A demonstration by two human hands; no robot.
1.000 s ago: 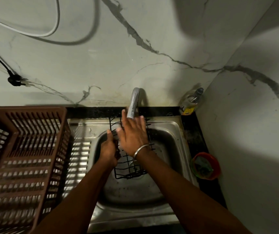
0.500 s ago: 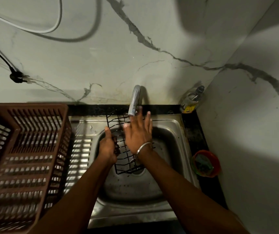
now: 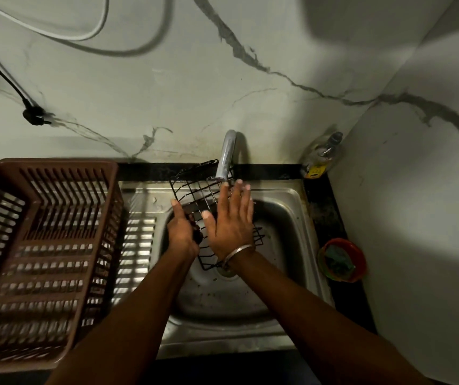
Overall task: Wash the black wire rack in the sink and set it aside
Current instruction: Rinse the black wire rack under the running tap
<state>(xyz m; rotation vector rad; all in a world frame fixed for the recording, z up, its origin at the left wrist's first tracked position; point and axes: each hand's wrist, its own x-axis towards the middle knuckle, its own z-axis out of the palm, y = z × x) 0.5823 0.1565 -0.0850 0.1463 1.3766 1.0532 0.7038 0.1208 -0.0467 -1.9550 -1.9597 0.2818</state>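
As L hand point(image 3: 182, 232) grips rack point(image 3: 195, 190) in sink point(image 3: 292, 197), R hand point(image 3: 231, 223) presses flat.

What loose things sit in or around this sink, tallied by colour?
Black: 1, the wire rack
Brown: 1, the slatted basket
Red: 1, the bowl
Clear: 1, the bottle
Total: 4

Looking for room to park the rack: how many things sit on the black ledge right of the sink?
2: a clear bottle in the back corner, and a red bowl farther forward beside the sink. The ledge's dark near end may hide more.
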